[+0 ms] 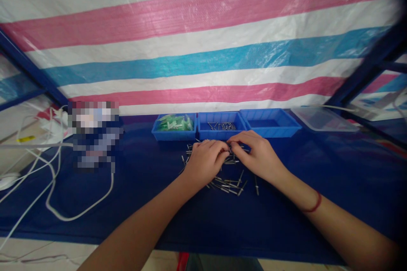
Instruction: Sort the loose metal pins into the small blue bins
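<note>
Curling over the metal pins (pixel 226 186) on the tabletop (pixel 197 220), the left hand (pixel 207 160) and right hand (pixel 257 154) are being held fingertip-close, probably for precision; whether any is being pinched cannot be told. Blue bins (pixel 219 134) are being kept at twelve o'clock, seemingly for reach.

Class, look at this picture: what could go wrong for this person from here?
Loose metal pins lie around the left hand and the right hand, so either might get pricked.

One stray pin lies apart, close to the right hand; a careless sweep could send it rolling across the table.
</note>
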The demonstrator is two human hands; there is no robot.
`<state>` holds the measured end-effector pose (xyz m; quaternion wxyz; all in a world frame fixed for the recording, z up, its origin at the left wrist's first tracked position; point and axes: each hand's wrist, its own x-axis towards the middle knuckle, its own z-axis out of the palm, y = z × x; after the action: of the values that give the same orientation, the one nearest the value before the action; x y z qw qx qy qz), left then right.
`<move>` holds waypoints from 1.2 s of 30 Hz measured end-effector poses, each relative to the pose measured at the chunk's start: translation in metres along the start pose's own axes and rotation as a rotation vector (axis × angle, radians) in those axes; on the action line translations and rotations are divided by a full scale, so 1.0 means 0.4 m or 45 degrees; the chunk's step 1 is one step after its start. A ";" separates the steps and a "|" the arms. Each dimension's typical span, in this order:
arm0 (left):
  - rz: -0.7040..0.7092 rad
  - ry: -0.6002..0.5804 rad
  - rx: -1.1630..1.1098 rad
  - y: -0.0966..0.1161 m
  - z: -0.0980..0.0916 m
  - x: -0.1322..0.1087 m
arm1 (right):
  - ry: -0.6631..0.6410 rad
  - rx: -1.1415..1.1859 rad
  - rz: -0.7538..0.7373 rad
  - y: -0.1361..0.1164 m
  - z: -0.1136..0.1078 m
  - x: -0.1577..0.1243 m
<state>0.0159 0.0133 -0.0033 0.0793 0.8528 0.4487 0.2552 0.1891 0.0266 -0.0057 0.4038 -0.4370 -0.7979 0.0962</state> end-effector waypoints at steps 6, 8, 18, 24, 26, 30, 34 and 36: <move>-0.194 0.220 -0.509 -0.023 -0.005 0.009 | -0.140 0.283 0.138 -0.016 0.010 -0.006; -0.235 0.267 -0.573 -0.022 -0.006 0.010 | -0.159 0.333 0.168 -0.018 0.012 -0.006; -0.231 0.258 -0.651 0.001 -0.014 0.004 | -0.210 0.446 0.205 -0.014 0.025 -0.010; -0.204 0.264 -0.652 0.004 -0.023 0.005 | -0.226 0.485 0.191 -0.023 0.024 -0.010; -0.159 0.267 -0.639 0.003 -0.022 0.006 | -0.216 0.504 0.202 -0.020 0.023 -0.009; -0.128 0.309 -0.594 -0.002 -0.020 0.006 | -0.098 0.522 0.313 -0.010 0.020 -0.007; -0.126 0.294 -0.536 -0.011 -0.015 0.008 | 0.077 0.420 0.233 -0.010 0.007 -0.004; -0.111 0.258 -0.482 -0.015 -0.011 0.007 | 0.147 0.297 0.093 -0.014 -0.002 0.003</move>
<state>0.0107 0.0188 -0.0007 0.2035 0.7725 0.4347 0.4158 0.1858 0.0241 -0.0017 0.4933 -0.4205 -0.7404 0.1777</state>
